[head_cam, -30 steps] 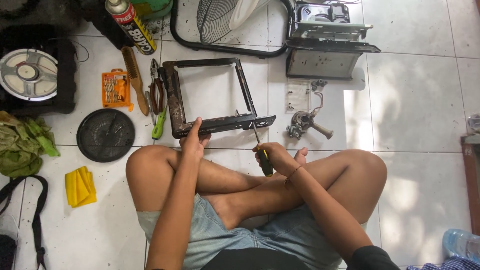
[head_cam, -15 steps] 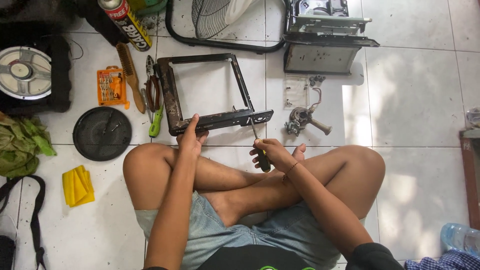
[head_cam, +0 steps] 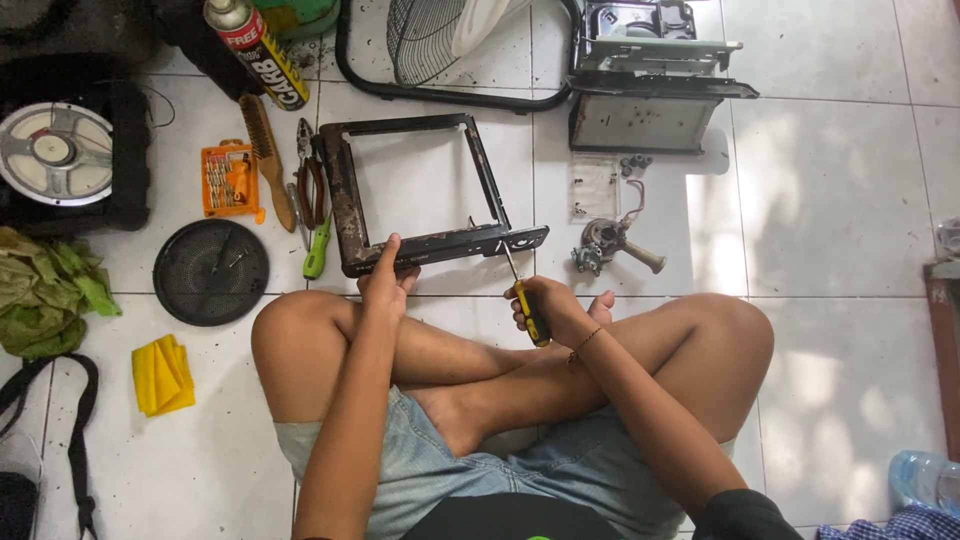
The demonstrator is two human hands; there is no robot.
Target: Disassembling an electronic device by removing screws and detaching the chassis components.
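1. Rusty black metal frame (head_cam: 420, 190) lay on the tiled floor (head_cam: 830, 200) at twelve o'clock from the crossed legs.
2. Left hand (head_cam: 385, 280) pinned its near rail, fingers curled over the edge.
3. Right hand (head_cam: 545, 310) was clenched round a yellow-handled screwdriver (head_cam: 525, 300), tip at the frame's corner.
4. A slipping tip could likely strip the screw or jab the steadying hand.

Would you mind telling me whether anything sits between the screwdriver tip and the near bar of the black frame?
Nothing visible does. The right hand holds the yellow-and-black screwdriver, whose shaft runs straight up to the near bar of the black metal frame. The left hand grips that bar further left, clear of the tip.
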